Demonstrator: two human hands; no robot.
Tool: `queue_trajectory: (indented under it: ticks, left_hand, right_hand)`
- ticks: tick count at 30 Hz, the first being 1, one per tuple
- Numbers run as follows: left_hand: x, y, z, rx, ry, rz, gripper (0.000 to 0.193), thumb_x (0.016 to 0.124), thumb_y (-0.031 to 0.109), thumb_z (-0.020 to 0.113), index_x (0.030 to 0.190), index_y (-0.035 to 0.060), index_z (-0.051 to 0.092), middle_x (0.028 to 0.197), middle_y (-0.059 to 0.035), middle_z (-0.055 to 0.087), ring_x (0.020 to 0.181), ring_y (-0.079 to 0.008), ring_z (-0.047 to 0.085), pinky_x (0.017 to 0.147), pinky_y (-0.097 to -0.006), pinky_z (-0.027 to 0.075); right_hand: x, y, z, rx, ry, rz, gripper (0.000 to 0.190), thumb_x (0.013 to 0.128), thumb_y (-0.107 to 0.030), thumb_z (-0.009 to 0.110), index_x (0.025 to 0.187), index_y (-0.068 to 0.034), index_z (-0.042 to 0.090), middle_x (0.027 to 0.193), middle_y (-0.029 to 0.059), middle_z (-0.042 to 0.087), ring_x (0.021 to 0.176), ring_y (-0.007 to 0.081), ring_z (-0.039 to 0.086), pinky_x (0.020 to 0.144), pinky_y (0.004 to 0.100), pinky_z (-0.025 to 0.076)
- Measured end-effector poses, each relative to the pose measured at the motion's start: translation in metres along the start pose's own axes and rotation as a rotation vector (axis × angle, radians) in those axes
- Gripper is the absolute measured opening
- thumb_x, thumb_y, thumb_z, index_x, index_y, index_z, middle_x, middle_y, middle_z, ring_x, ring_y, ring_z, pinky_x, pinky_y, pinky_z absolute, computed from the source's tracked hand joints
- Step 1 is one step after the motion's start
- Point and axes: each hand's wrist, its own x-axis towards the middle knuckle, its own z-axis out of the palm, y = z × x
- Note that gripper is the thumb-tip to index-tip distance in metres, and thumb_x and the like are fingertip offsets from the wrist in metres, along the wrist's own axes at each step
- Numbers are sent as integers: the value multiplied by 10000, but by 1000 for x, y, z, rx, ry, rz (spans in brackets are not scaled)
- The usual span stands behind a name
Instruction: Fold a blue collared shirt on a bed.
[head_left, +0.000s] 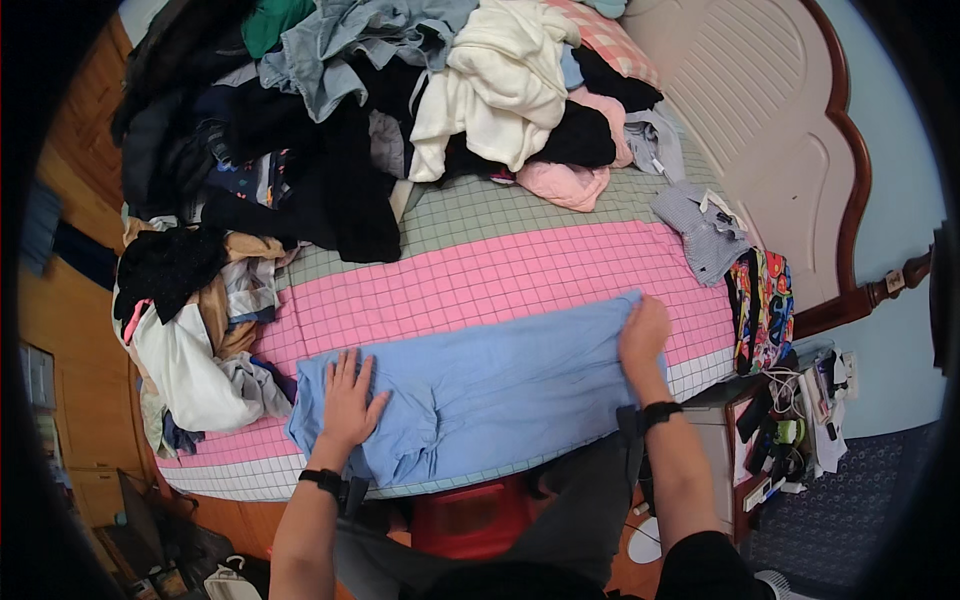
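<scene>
A light blue cloth garment (495, 382) lies long and fairly flat across the near side of the bed, with wrinkles bunched towards its left end. My left hand (351, 401) rests palm down on that left end, fingers spread. At the far right corner my right hand (643, 341) is curled on the cloth's edge; its fingertips are partly hidden. A band circles each wrist. Beneath the garment is a checked bed sheet (480, 277) with pink, green and white stripes.
A heap of dark clothes (300, 165), a white fleecy garment (502, 82) and denim (337, 45) covers the far side. More clothes (202, 360) pile up at left. A grey shirt (701, 232) and a colourful printed cloth (763, 307) lie near the headboard (765, 90). A red stool (469, 517) stands below.
</scene>
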Motion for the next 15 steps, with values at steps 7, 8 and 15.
queue_trajectory:
  ticks: [7,8,15]
  left_hand:
    - [10,30,14,-50,-89,224,708,875,493,591,1441,94,444,1516,-247,323,1403,-481,260,1143,-591,187]
    - [8,30,17,-41,-76,192,734,861,521,591,1446,104,439,1511,-260,321,1397,-495,257,1141,-598,185]
    - [-8,2,-2,65,6,23,847,774,627,643,1448,151,452,1490,-292,330,1374,-525,268,1127,-633,170]
  right_hand:
    - [-84,-189,-24,611,-619,-977,538,858,-302,648,1318,-42,546,1377,228,499,1306,377,446,1061,511,366]
    - [-82,-183,-19,606,-618,-974,538,858,-302,648,1318,-42,546,1377,228,499,1306,377,446,1061,511,366]
    - [-12,-5,2,35,-698,-253,692,917,-480,550,1455,-67,411,1522,238,329,1433,387,261,1166,511,210]
